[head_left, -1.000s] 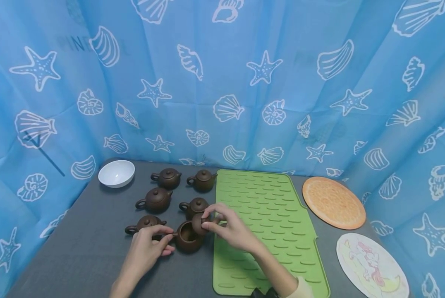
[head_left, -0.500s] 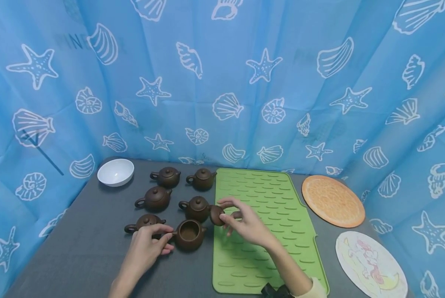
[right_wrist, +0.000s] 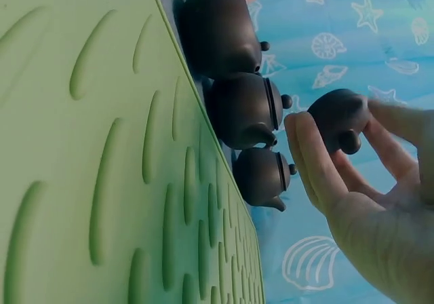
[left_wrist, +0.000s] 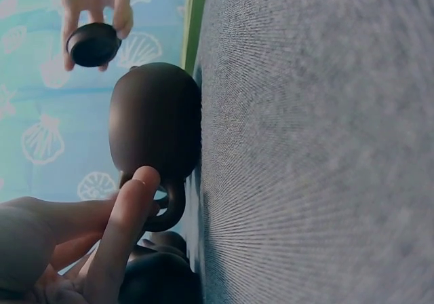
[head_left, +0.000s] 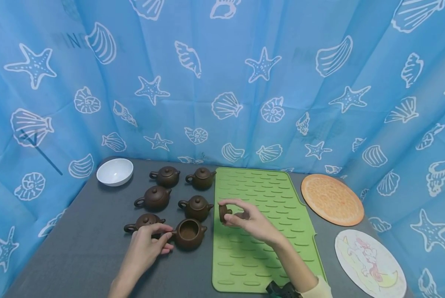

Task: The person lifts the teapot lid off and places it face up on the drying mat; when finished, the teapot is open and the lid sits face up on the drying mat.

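An open brown teapot with no lid stands on the grey table beside the green mat. My left hand pinches its handle from the left. My right hand holds the teapot's round brown lid above the left part of the mat, pinched between thumb and fingers. The left wrist view shows the teapot on its side of the frame with the lid beyond it. In the right wrist view the lid sits in my fingertips.
Several lidded brown teapots stand in two rows behind the open one. A white bowl sits at the back left. An orange round mat and a pictured round mat lie on the right. Blue shell-print curtains surround the table.
My right hand has lifted the lid off the teapot and carried it right, over the green mat. The left hand has stayed on the handle.
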A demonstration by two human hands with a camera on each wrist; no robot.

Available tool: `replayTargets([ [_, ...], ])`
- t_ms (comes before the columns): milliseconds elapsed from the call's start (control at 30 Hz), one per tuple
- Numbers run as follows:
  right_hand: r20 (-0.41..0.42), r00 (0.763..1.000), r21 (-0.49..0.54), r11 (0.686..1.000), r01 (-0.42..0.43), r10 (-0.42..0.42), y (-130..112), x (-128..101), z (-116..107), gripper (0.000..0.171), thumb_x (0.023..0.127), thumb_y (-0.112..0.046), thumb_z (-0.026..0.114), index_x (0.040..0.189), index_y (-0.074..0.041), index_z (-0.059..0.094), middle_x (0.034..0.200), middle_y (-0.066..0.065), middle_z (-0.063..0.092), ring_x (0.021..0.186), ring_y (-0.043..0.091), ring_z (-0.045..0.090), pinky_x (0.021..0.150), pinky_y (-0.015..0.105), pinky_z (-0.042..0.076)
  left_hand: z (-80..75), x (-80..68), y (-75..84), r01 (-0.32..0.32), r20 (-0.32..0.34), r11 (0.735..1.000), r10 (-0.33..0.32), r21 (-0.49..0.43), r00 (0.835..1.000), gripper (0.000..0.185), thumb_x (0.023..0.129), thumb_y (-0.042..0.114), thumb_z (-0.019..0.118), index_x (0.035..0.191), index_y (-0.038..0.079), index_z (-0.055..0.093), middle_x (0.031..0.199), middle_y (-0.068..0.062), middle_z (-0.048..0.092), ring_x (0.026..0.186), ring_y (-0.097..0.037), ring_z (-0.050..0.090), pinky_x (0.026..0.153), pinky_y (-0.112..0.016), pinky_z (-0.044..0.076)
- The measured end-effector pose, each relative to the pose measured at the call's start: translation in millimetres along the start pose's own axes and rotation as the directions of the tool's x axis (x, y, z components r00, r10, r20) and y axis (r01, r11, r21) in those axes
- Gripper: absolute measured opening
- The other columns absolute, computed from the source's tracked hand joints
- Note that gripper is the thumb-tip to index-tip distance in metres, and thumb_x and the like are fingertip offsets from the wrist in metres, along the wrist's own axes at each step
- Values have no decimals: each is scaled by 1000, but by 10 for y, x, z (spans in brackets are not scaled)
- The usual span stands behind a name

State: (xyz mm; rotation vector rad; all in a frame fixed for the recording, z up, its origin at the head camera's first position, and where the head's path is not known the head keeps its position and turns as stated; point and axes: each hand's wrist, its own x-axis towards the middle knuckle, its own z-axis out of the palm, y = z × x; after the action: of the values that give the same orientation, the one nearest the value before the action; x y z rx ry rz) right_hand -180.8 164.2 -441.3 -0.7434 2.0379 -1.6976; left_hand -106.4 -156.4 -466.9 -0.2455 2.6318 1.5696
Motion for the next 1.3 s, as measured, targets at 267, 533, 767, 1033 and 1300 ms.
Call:
replayTargets([
  [267,-42,999,-98,995,-12,8,2,-5,7,57,97,0,77,150,-9,57,159,28,52,109,41,79,92,29,66,-8,0,-4,13,5,1000,-13,-4,1000,17,99,-1,74,114,5,80,118,-20,80,71,-16,81,61,-23,64],
  [533,-34,999,-159,987,-11,5,138,-16,-16,55,98,5,72,149,1,51,153,29,53,113,49,75,95,28,65,-4,-3,-3,10,1,1000,-10,-8,1000,16,99,-1,74,112,5,80,116,-19,81,71,-16,81,61,-23,64],
  [767,11,998,-98,993,-61,63,287,-40,-75,57,101,4,69,152,8,44,151,36,50,119,48,74,95,28,65,-12,-2,-5,16,5,1000,-16,-2,1000,17,99,0,74,114,6,80,117,-19,81,71,-15,81,61,-23,64],
  [1033,56,992,-54,992,-110,113,354,-29,-121,60,103,3,66,156,12,40,149,36,53,114,42,78,96,33,66,-12,5,-21,15,13,1000,-15,0,1000,18,100,1,73,116,6,80,118,-19,81,72,-16,81,61,-23,64],
  [1300,81,988,-92,988,-127,134,349,-38,-141,56,102,6,65,154,12,44,149,37,51,112,45,78,91,32,67,-14,2,-24,13,10,1000,-12,-8,1000,17,100,1,73,114,6,80,116,-18,81,72,-16,81,61,-23,64],
])
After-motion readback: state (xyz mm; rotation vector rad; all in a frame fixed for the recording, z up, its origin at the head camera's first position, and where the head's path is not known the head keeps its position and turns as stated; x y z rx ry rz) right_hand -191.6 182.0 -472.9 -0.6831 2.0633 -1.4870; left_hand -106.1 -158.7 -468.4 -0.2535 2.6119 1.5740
